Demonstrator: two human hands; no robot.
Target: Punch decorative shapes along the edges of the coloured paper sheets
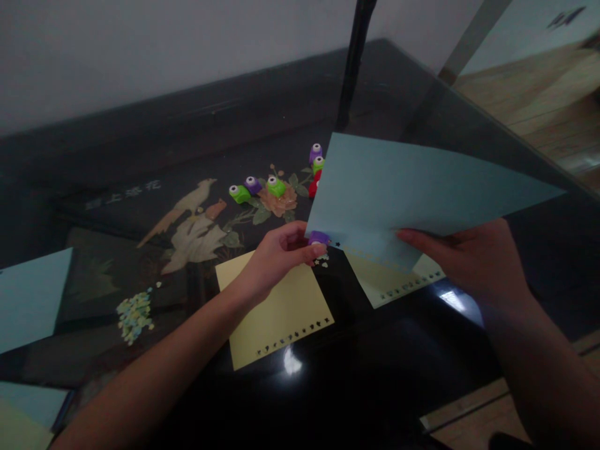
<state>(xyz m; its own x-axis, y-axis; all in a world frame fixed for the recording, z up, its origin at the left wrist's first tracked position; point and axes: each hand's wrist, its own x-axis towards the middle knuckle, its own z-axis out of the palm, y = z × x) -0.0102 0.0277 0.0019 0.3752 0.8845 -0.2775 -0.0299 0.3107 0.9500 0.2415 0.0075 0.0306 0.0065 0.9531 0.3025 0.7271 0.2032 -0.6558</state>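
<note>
My left hand (285,253) is closed on a small purple craft punch (319,238), thumb on its button. The punch sits at the near left corner of a blue sheet of paper (398,187), beside a star-shaped hole. My right hand (473,256) grips the sheet's near edge, thumb on top and fingers hidden beneath, holding it tilted above the table. Tiny punched pieces (322,260) lie just below the punch. Under my left forearm rests a yellow sheet (285,312) with a row of holes along its near edge. A pale yellow-green sheet (389,275), also punched, lies partly under the blue one.
Several green and purple punches (275,186) stand farther back, with a red one (315,186) partly behind the blue sheet. A heap of paper bits (134,315) lies at left near another blue sheet (35,297). A dark post (354,62) rises behind the glossy black table (365,362).
</note>
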